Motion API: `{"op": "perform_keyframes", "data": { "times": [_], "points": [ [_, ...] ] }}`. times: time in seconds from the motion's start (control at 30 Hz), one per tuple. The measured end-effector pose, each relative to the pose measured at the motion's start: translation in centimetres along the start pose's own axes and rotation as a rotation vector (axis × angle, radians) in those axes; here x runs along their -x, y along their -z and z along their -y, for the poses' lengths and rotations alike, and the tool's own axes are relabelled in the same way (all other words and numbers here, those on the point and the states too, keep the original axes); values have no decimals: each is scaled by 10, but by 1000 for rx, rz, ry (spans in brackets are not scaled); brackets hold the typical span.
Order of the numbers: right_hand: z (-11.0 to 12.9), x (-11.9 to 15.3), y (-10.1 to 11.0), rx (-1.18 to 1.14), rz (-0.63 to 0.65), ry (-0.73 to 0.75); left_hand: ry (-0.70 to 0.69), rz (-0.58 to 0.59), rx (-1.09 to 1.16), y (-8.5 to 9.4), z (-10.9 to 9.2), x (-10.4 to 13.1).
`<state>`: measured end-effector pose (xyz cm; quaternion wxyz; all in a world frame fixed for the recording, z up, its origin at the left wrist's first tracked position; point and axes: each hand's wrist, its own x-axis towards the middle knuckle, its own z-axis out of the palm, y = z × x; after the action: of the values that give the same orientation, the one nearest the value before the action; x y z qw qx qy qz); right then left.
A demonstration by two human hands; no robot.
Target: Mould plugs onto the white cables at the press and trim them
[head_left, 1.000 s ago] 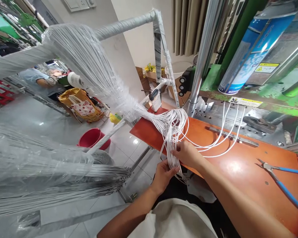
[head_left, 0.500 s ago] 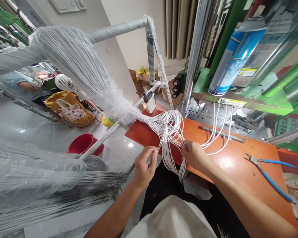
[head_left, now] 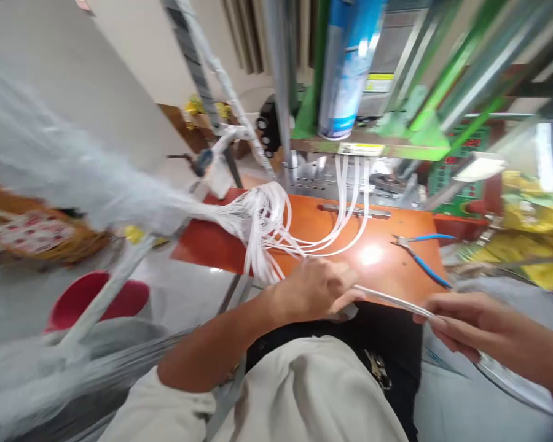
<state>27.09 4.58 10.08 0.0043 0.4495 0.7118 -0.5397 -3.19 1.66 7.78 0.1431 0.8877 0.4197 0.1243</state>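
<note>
A looped bundle of thin white cables [head_left: 262,212] lies on the orange board [head_left: 382,270], and some strands hang over its front edge. My left hand [head_left: 316,285] is closed around a few of these cables at that edge. From there a short white stretch of cable [head_left: 391,299] runs taut to my right hand [head_left: 483,325], whose fingers pinch it off the board's right side. More cable trails below my right hand, blurred. Several white leads [head_left: 350,190] come down from the green machine [head_left: 415,147] and curve across the board.
Blue-handled cutting pliers [head_left: 419,252] lie on the board's right part, near a metal bar [head_left: 354,210]. A blue spray can [head_left: 350,80] stands on the machine ledge. Plastic-wrapped cables [head_left: 120,190] hang at the left above a red bucket [head_left: 96,301]. Yellow bags [head_left: 529,227] are at the right.
The view has turned right. My right hand has moved from the bundle to far right with cable in its fingers. My left hand has crossed over the board's edge and closed on the cables.
</note>
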Motion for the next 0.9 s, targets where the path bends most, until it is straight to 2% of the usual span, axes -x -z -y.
{"op": "perform_keyframes", "data": {
  "times": [0.07,0.1,0.13,0.23,0.37,0.47,0.6,0.73,0.83,0.9],
  "points": [
    [-16,10,3,-76,129,-57,-2,187,34,-11,-19,-19],
    [-22,11,6,-138,198,-72,-19,251,68,-17,-27,-29],
    [-26,11,9,-196,212,-74,-32,291,120,-22,-34,-38],
    [-41,14,23,-354,182,-87,33,348,437,-36,-40,-57],
    [-63,21,32,-396,59,-120,312,448,975,-49,-25,-50],
    [-71,18,33,-352,7,-103,432,375,1115,-57,-16,-37],
    [-62,11,26,-231,17,-36,431,229,1078,-58,-16,-26],
    [-43,4,3,-205,113,18,434,192,1051,-55,-19,-21],
    [-31,-3,-18,-193,108,44,442,201,1168,-59,-20,-20],
    [-31,-4,-29,-148,165,55,451,147,1244,-57,-17,-21]
  ]
}}
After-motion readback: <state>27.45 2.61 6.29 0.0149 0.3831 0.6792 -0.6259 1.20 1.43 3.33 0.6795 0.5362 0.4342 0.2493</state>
